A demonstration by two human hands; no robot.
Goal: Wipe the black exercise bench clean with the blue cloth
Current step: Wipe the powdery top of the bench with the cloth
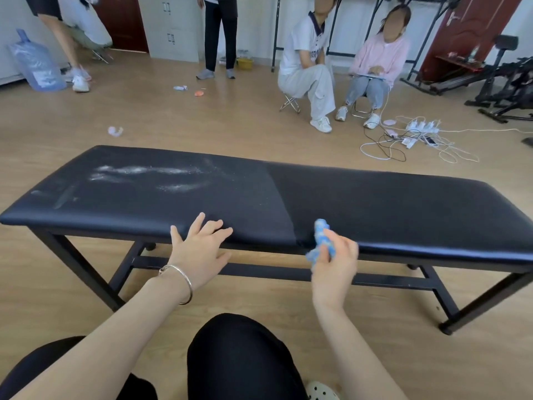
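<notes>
- My right hand [336,264] pinches the blue cloth [321,238], bunched into a wad between thumb and fingers. It is at the near edge of the black exercise bench [375,197], about mid-length, and I cannot tell if it touches.
- My left hand [199,249] is spread, fingers straight, fingertips at the same edge, holding nothing. A bracelet [180,281] sits on that wrist.
- The cloth looks light, soft and limp. I judge it would wipe better opened out under a flat palm.
- The bench top looks padded and smooth, likely to give under pressure, and the frame looks steady.
- White powdery smears [144,174] lie on the left half, well apart from the cloth.
</notes>
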